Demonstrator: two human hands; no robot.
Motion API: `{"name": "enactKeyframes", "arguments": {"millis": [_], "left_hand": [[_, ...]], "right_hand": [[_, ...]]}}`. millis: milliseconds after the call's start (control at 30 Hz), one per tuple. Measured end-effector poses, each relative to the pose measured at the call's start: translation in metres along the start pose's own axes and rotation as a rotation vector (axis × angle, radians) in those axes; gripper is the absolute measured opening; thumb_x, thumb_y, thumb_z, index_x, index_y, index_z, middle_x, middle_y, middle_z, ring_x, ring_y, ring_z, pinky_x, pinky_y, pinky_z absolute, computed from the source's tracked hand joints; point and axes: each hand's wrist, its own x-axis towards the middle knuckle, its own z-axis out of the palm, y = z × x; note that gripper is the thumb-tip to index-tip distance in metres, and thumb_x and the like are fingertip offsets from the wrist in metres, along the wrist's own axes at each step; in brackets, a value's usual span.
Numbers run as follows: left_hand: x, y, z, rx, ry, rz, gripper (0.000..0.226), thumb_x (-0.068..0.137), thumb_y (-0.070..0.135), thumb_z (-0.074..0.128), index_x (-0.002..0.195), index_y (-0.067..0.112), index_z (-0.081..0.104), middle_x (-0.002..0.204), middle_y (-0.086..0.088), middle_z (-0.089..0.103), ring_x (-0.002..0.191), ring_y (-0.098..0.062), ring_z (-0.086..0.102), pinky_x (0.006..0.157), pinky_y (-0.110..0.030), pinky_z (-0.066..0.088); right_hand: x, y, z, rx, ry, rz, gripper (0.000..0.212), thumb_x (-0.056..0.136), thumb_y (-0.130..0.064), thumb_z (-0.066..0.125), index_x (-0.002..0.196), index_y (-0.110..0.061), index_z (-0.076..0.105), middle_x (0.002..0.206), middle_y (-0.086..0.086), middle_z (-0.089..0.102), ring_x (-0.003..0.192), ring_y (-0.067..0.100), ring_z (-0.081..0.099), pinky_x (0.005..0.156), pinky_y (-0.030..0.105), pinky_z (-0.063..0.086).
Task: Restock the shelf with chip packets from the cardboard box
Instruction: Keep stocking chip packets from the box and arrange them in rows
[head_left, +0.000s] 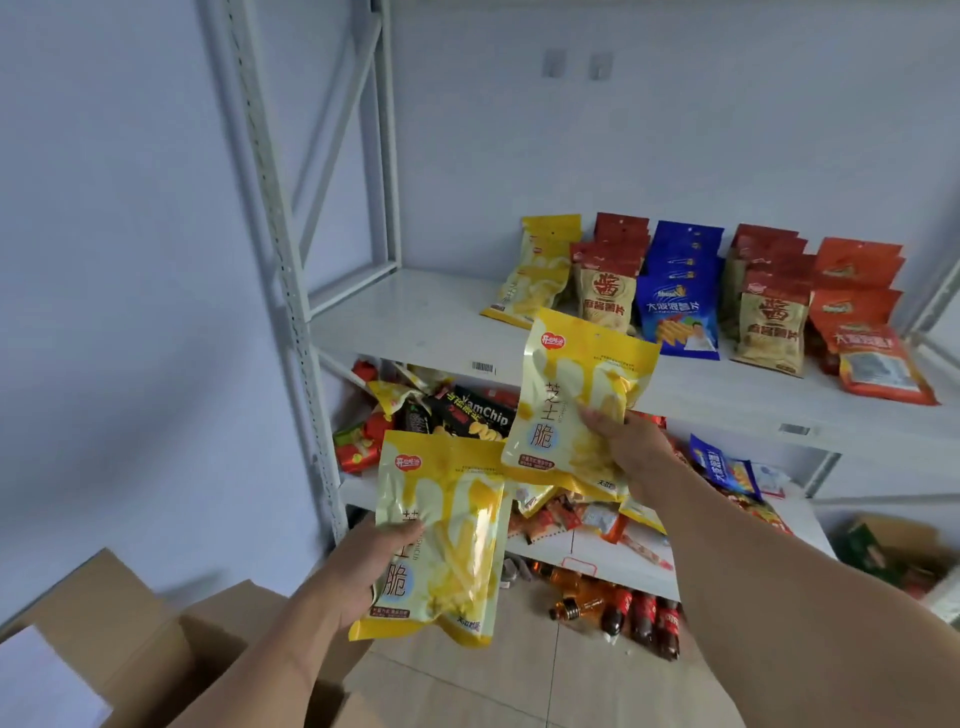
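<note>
My left hand (363, 566) grips a yellow chip packet (447, 535) by its left edge, low in front of the shelf unit. Higher and to the right, my right hand (631, 447) holds a second yellow chip packet (576, 395) just before the front lip of the white upper shelf (415, 317). On that shelf stand more yellow packets (540, 270) at the left of a row. The open cardboard box (130, 639) sits at the bottom left, below my left forearm.
The row on the upper shelf continues rightward with red-and-tan packets (608, 291), blue packets (678, 306) and orange packets (857, 312). The lower shelf (587, 551) holds a loose heap of mixed snacks. Bottles (628, 613) lie on the floor. Another box (893, 551) sits at the right.
</note>
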Motion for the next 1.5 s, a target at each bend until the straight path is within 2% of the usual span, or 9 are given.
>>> {"name": "enactKeyframes", "arguments": {"millis": [167, 300, 533, 667, 800, 900, 1033, 1167, 1500], "left_hand": [[0.063, 0.025, 0.021, -0.008, -0.044, 0.018, 0.019, 0.098, 0.015, 0.061, 0.115, 0.007, 0.067, 0.083, -0.001, 0.08, 0.069, -0.009, 0.076, 0.051, -0.021, 0.057], [0.129, 0.046, 0.031, -0.019, 0.008, 0.008, 0.026, 0.096, 0.015, 0.064, 0.119, 0.004, 0.068, 0.103, -0.021, 0.077, 0.087, -0.035, 0.077, 0.062, -0.037, 0.061], [0.239, 0.093, 0.047, 0.02, 0.067, -0.031, 0.023, 0.095, 0.017, 0.064, 0.114, 0.006, 0.071, 0.1, -0.016, 0.078, 0.084, -0.029, 0.078, 0.063, -0.037, 0.061], [0.28, 0.115, 0.048, -0.002, 0.078, -0.075, 0.026, 0.094, 0.02, 0.066, 0.117, 0.007, 0.071, 0.109, -0.02, 0.076, 0.101, -0.038, 0.073, 0.094, -0.056, 0.055], [0.318, 0.133, 0.044, -0.002, 0.1, -0.093, 0.018, 0.093, 0.016, 0.066, 0.105, 0.008, 0.077, 0.109, -0.023, 0.075, 0.1, -0.041, 0.073, 0.099, -0.064, 0.05], [0.342, 0.149, 0.039, -0.015, 0.087, -0.066, 0.01, 0.081, 0.019, 0.078, 0.089, 0.015, 0.083, 0.105, -0.021, 0.076, 0.097, -0.039, 0.074, 0.1, -0.063, 0.049], [0.37, 0.166, 0.028, -0.046, -0.014, -0.07, 0.056, 0.048, 0.04, 0.098, 0.097, 0.017, 0.082, 0.112, -0.021, 0.075, 0.105, -0.041, 0.071, 0.103, -0.061, 0.048], [0.398, 0.186, 0.018, -0.043, -0.045, -0.047, 0.032, 0.065, 0.027, 0.084, 0.096, 0.018, 0.083, 0.111, -0.019, 0.075, 0.104, -0.039, 0.071, 0.105, -0.062, 0.046], [0.426, 0.184, 0.002, -0.011, -0.125, -0.077, 0.025, 0.07, 0.022, 0.079, 0.094, 0.016, 0.082, 0.108, -0.022, 0.075, 0.095, -0.036, 0.074, 0.097, -0.055, 0.053]], "right_hand": [[0.075, -0.022, -0.001, 0.024, 0.038, -0.017, 0.044, 0.079, -0.046, 0.081, 0.107, -0.016, 0.066, 0.108, 0.005, 0.073, 0.097, 0.028, 0.071, 0.091, 0.049, 0.058], [0.153, -0.038, 0.006, 0.047, 0.034, -0.042, 0.041, 0.082, -0.044, 0.08, 0.108, -0.017, 0.066, 0.104, 0.002, 0.072, 0.095, 0.026, 0.071, 0.092, 0.044, 0.058], [0.299, -0.063, 0.027, 0.067, -0.025, -0.059, 0.036, 0.087, -0.037, 0.076, 0.115, -0.018, 0.063, 0.094, -0.006, 0.064, 0.08, 0.013, 0.061, 0.079, 0.034, 0.052], [0.361, -0.069, 0.045, 0.056, -0.023, -0.061, 0.035, 0.089, -0.037, 0.075, 0.117, -0.019, 0.063, 0.095, -0.003, 0.064, 0.088, 0.02, 0.063, 0.082, 0.035, 0.053], [0.414, -0.071, 0.067, 0.039, -0.021, -0.018, 0.035, 0.087, -0.041, 0.076, 0.113, -0.02, 0.065, 0.106, 0.001, 0.069, 0.102, 0.026, 0.067, 0.092, 0.042, 0.057], [0.446, -0.069, 0.081, 0.016, -0.013, 0.005, 0.032, 0.086, -0.043, 0.076, 0.107, -0.023, 0.064, 0.1, -0.001, 0.069, 0.096, 0.024, 0.068, 0.088, 0.039, 0.057], [0.477, -0.068, 0.096, 0.001, 0.054, 0.018, 0.03, 0.085, -0.046, 0.076, 0.103, -0.025, 0.064, 0.106, 0.0, 0.07, 0.1, 0.026, 0.068, 0.093, 0.045, 0.056], [0.504, -0.073, 0.111, -0.087, 0.163, -0.02, 0.048, 0.086, -0.051, 0.072, 0.12, -0.017, 0.065, 0.103, -0.002, 0.065, 0.1, 0.026, 0.064, 0.09, 0.043, 0.054], [0.53, -0.075, 0.129, -0.253, 0.33, -0.022, 0.049, 0.087, -0.053, 0.07, 0.118, -0.016, 0.062, 0.115, 0.004, 0.069, 0.105, 0.031, 0.065, 0.091, 0.046, 0.054]]}}
